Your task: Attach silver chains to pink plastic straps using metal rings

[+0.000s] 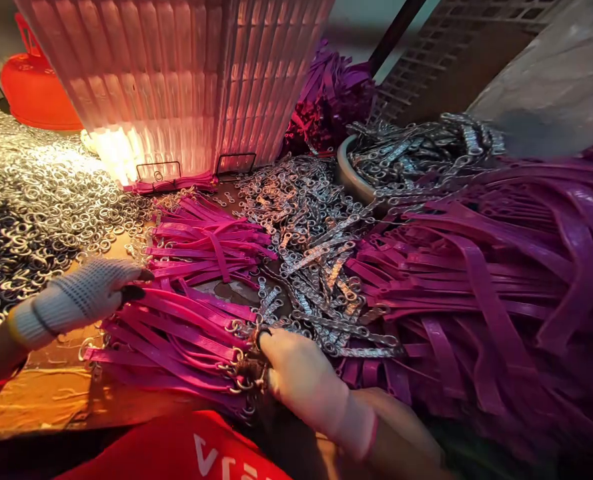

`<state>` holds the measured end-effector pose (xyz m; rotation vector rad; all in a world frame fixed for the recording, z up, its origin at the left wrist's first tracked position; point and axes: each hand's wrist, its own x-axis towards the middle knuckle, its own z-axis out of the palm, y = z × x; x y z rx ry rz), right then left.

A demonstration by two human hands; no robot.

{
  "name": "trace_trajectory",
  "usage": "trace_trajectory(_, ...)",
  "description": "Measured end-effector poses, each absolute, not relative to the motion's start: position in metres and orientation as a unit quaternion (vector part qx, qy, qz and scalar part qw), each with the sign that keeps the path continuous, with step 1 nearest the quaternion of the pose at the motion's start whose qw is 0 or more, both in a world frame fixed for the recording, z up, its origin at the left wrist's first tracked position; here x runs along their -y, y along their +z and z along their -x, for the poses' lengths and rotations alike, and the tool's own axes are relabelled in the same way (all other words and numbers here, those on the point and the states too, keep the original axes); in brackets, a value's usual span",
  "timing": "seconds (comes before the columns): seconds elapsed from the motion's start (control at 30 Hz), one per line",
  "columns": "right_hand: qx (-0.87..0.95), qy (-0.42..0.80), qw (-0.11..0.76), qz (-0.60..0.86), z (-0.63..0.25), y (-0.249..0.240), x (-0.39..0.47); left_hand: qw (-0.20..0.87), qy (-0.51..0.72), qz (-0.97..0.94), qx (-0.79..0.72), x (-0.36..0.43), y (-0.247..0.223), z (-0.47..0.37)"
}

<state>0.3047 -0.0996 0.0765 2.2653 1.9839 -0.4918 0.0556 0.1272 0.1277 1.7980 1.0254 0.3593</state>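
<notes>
A bundle of bright pink straps (pixel 176 333) with metal rings at both ends lies in front of me. My left hand (pixel 89 293), in a white dotted knit glove with dark fingertips, is at the bundle's upper left edge. Its fingers are drawn together; what is between them, if anything, is too small to make out. At the bundle's right end, my right hand (pixel 301 377), in a pale glove with dark fingertips, has its fingers curled around the ringed strap ends. The gripped spot is partly hidden by the fingers. Another pink strap pile (pixel 209 243) lies just behind.
Loose metal rings (pixel 51 193) are heaped on the left, flat metal links (pixel 321 267) in the middle. More links fill a round basin (pixel 351 173). Purple straps (pixel 501 280) pile high on the right. A ribbed translucent panel (pixel 176 87) and a red container (pixel 41 90) stand behind.
</notes>
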Motion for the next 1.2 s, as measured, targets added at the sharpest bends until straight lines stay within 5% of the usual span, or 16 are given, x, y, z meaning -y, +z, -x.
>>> trace_trajectory(0.1,-0.656,-0.098,0.061,-0.746,-0.351,0.068,0.078,0.557,0.126,-0.702,-0.426,-0.108,0.111,-0.057)
trace_trajectory(0.27,-0.688,0.001,0.192,-0.700,-0.425,0.039,0.029,0.854,0.078,-0.322,-0.402,-0.072,0.069,-0.106)
trace_trajectory(0.43,-0.690,0.011,0.234,-0.685,-0.436,0.026,0.021,0.934,0.010,-0.194,-0.300,-0.064,0.054,-0.130)
trace_trajectory(0.57,-0.624,0.032,0.137,-0.769,-0.429,0.037,0.035,0.933,0.010,-0.226,-0.281,-0.060,0.060,-0.124)
trace_trajectory(0.77,-0.671,-0.107,-0.176,-0.713,-0.355,0.062,0.056,0.886,0.056,-0.358,-0.291,-0.053,0.062,-0.120)
trace_trajectory(1.1,-0.783,0.106,-0.178,-0.586,-0.279,0.064,0.063,0.926,-0.098,-0.267,-0.248,-0.040,0.054,-0.125)
trace_trajectory(1.2,-0.769,0.120,-0.161,-0.606,-0.280,0.069,0.065,0.906,-0.009,-0.316,-0.281,-0.035,0.057,-0.123)
